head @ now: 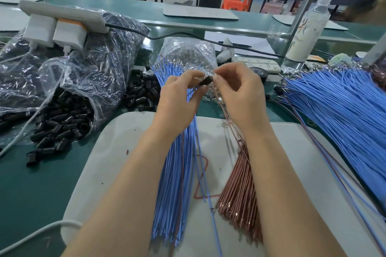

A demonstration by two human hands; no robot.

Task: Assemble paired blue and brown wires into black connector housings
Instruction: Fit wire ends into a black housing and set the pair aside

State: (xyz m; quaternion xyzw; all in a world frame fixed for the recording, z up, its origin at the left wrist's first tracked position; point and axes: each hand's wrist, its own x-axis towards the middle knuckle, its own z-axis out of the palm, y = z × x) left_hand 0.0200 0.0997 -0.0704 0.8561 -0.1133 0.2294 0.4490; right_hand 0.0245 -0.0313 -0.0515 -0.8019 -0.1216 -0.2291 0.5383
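Nearest us, a bundle of blue insulated wires (173,183) and a bundle of brown wires (240,194) lie on the white mat (125,152). Above them our left hand (177,94) pinches a small black plastic connector housing (205,80). Our right hand (238,89), fingers curled, pinches a thin brown wire (224,110) at the housing's right end. Far left, loose black housings (62,119) spill from a clear plastic bag (87,73).

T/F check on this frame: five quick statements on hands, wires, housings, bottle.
1. Left hand pinches a black housing. True.
2. Brown bundle lies left of the blue bundle. False: right of it.
3. Loose housings spill from a clear bag at left. True.
4. Bottle lies on its side. False: it stands upright.
5. Right hand is open and idle. False: it pinches a wire at the housing.
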